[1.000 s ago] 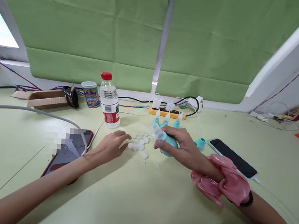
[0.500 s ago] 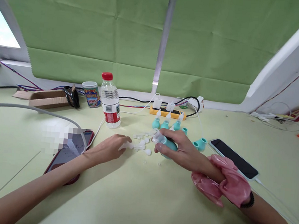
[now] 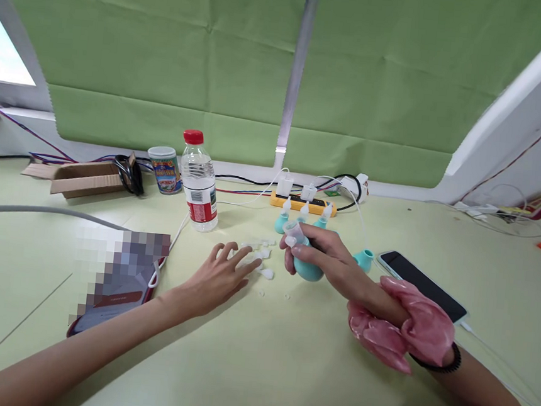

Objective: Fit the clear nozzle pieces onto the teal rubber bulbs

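My right hand is wrapped round a teal squeeze bulb. A translucent tube fits into the bulb's mouth and tilts up to the left. A small clear piece sticks out by my thumb; whether it is attached, I cannot tell. My left hand is spread palm down, with fingertips over the near side of several loose translucent plastic parts, partly hiding them. Two tiny clear rings lie in front. Behind my right hand stand three teal bulbs with clear pointed nozzles.
Right of my hand is another teal bulb, beside a phone. A water bottle, a can and a cardboard box stand at back left. A yellow power strip lies behind. Another phone lies left.
My left hand has gone from bent fingers at the clear parts to spread fingers over them. My right hand has turned the bulb more upright. The left phone and its cable have shifted.
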The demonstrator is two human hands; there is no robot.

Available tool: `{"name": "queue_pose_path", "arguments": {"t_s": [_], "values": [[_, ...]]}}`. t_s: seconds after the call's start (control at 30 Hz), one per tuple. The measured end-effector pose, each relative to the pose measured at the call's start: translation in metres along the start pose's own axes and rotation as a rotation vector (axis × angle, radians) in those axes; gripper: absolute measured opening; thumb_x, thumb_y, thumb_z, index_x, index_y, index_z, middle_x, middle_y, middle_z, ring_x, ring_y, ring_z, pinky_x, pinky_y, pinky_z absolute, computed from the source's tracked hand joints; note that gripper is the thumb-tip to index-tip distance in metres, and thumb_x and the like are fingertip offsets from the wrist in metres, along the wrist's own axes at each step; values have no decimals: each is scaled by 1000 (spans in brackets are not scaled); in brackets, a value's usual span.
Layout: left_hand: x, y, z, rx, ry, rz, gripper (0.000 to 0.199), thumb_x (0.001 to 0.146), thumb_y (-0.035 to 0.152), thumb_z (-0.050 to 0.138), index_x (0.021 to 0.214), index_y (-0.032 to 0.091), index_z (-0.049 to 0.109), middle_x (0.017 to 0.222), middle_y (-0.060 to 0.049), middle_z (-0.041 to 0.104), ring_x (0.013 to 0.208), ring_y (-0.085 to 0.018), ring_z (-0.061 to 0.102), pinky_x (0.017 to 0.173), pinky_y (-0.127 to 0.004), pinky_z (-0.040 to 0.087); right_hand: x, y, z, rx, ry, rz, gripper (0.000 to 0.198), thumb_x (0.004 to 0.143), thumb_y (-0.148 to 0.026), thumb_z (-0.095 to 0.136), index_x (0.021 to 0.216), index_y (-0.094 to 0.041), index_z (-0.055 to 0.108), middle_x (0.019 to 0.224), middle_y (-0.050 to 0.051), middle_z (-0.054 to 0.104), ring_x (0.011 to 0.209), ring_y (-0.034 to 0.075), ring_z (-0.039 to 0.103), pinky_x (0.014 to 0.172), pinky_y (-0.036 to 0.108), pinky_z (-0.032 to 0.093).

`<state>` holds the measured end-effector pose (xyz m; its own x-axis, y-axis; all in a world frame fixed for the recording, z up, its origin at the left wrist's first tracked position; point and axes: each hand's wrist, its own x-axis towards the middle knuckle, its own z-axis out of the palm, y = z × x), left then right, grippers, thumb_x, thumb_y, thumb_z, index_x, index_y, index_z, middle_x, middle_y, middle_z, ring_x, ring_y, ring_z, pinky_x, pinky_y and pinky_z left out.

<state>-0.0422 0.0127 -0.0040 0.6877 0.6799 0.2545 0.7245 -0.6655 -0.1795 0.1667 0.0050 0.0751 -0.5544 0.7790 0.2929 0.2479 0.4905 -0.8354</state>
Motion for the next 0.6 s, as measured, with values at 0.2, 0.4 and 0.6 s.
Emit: {"name": "queue_pose_path", "arguments": {"t_s": [0.2,0.4,0.6], "values": [[2,-1,6,85,34,-52,34,86,18,31,117,20,42,123,-9,40,107,-29,32,86,-47,28,-1,-4,0,-95,-74,-13,17,83,-24,41,69,-16,47,65,-1,51,62,10,46,60,23,34],[0,2,12,-34,23,-29,30,86,21,32,113,22,45,116,-9,44,100,-26,36,80,-42,33,-2,-5,-1,-189,-139,-31,25,86,-28,37,66,-16,46,66,-1,50,63,10,45,61,22,34],[11,13,18,-115,37,-18,29,86,23,32,114,23,43,116,-8,46,106,-28,32,81,-45,30,0,-4,-1,-220,-194,-57,26,86,-28,37,65,-15,44,62,-3,46,57,8,41,56,20,32]]}}
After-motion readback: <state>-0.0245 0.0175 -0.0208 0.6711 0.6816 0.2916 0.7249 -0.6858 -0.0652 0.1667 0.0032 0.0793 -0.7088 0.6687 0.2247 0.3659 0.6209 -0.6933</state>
